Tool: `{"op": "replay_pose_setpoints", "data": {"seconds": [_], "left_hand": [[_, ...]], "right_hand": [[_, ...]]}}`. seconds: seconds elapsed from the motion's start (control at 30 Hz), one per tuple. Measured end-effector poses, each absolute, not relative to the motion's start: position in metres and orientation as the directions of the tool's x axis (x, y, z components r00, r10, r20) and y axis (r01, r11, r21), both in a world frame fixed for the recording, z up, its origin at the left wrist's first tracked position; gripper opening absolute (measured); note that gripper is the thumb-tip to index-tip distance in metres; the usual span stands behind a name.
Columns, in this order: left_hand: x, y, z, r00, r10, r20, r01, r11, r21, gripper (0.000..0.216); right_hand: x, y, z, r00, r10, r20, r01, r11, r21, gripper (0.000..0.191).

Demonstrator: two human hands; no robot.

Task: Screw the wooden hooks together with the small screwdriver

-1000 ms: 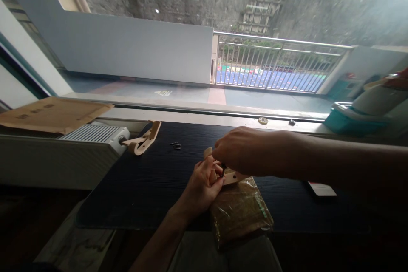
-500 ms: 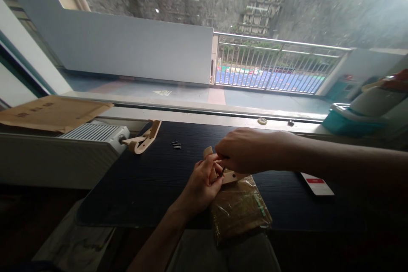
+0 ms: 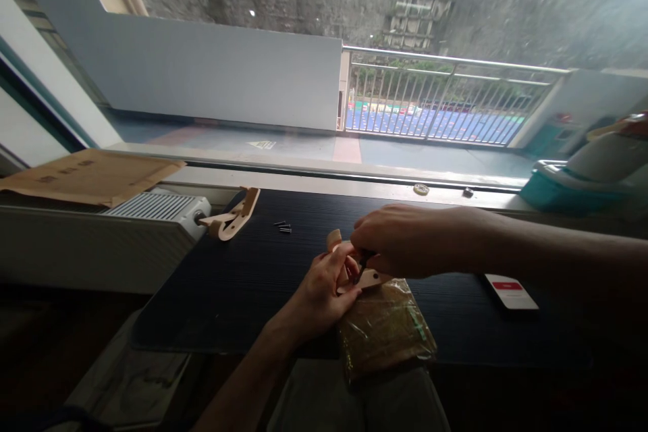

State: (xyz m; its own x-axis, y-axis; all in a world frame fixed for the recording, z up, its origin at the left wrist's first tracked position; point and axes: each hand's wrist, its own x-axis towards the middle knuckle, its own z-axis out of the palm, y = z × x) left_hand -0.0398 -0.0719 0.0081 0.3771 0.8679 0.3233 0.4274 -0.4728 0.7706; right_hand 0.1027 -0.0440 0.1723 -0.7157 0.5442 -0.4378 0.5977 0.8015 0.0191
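Note:
My left hand (image 3: 324, 287) grips a flat light wooden piece (image 3: 368, 278) with holes, held just above the dark table (image 3: 237, 283). My right hand (image 3: 399, 239) is closed over the same piece from above, fingers pinched on a small dark thing that I cannot make out. A clear plastic bag (image 3: 385, 331) with brownish contents lies under the piece at the table's near edge. A second, curved wooden piece (image 3: 233, 218) rests at the far left of the table. A few small dark screws (image 3: 282, 226) lie beside it.
A white radiator (image 3: 152, 209) with a cardboard sheet (image 3: 86, 175) on top stands at left. A white and red card (image 3: 510, 290) lies at right. A teal and white object (image 3: 582, 175) sits on the window sill, along with a small ring (image 3: 420, 189).
Both hands stay on the wooden piece, shifting slightly; the view has moved a little. The right arm has moved off the card.

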Motion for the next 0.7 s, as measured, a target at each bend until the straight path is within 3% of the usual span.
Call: {"op": "replay_pose_setpoints", "data": {"seconds": [0.33, 0.57, 0.7], "left_hand": [[-0.041, -0.071, 0.012, 0.383, 0.870, 0.311, 0.488, -0.477, 0.731, 0.015], [-0.038, -0.070, 0.008, 0.357, 0.865, 0.352, 0.497, -0.495, 0.713, 0.029], [-0.037, -0.070, 0.008, 0.350, 0.871, 0.345, 0.514, -0.487, 0.706, 0.017]], "right_hand": [[0.090, -0.046, 0.172, -0.772, 0.470, -0.427, 0.507, 0.861, 0.031, 0.008], [0.102, -0.037, 0.166, -0.733, 0.580, -0.357, 0.633, 0.773, -0.043, 0.016], [0.103, -0.041, 0.173, -0.749, 0.542, -0.381, 0.565, 0.823, 0.061, 0.014]]}}
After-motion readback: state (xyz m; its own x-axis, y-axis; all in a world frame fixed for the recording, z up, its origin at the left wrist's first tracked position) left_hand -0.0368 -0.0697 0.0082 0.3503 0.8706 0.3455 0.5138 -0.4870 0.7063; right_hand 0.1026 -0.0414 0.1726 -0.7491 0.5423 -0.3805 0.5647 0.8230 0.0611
